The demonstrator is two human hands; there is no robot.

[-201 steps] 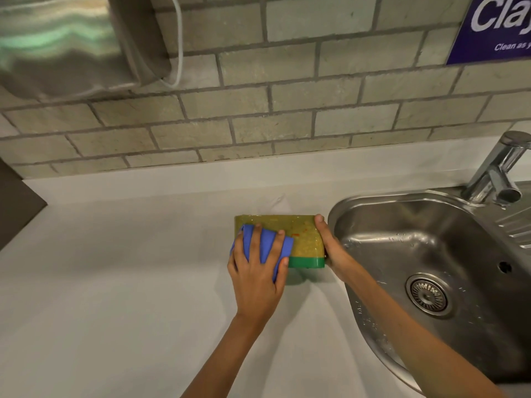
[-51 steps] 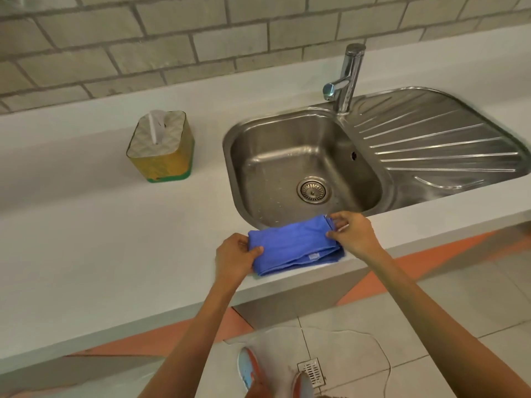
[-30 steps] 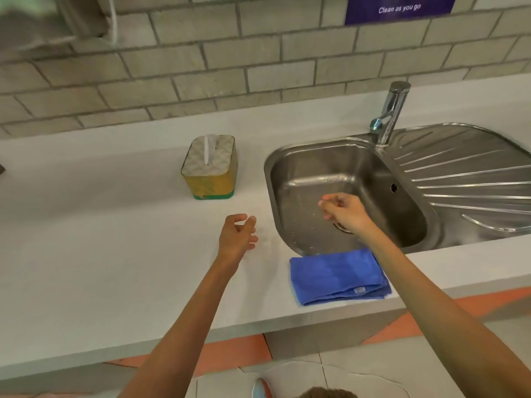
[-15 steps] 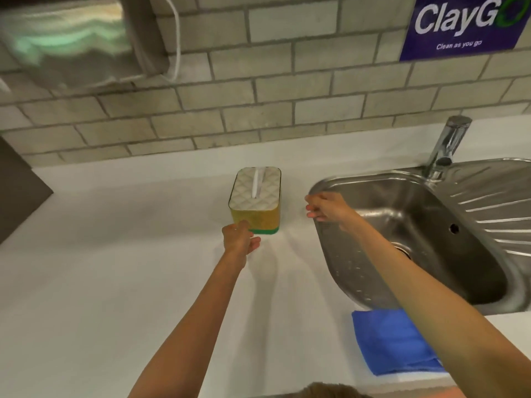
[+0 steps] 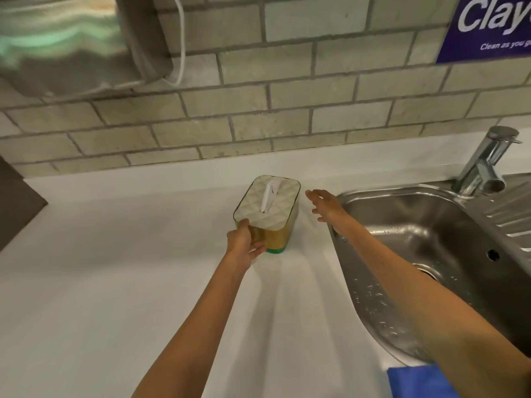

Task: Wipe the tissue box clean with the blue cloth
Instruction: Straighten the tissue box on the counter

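Observation:
The tissue box point(image 5: 273, 222), yellow-sided with a green base, a quilted white top and a tissue sticking out, stands upright on the white counter point(image 5: 115, 282) near the wall. My left hand point(image 5: 244, 244) grips its near left corner, thumb on the top edge. My right hand point(image 5: 324, 205) hovers open just right of the box, fingers spread, not touching it. The folded blue cloth point(image 5: 416, 382) lies on the counter's front edge at the lower right, partly hidden by my right forearm.
A steel sink point(image 5: 431, 248) with a tap point(image 5: 485, 165) and draining board lies right of the box. A brick wall point(image 5: 258, 110) runs behind. A metal dispenser point(image 5: 71, 38) hangs at the upper left, a purple sign point(image 5: 494, 27) at the upper right.
The cloth was folded and laid on the counter's front edge, and both hands left it. Since half a second ago my left hand has closed on the box's corner and my right hand has opened beside it.

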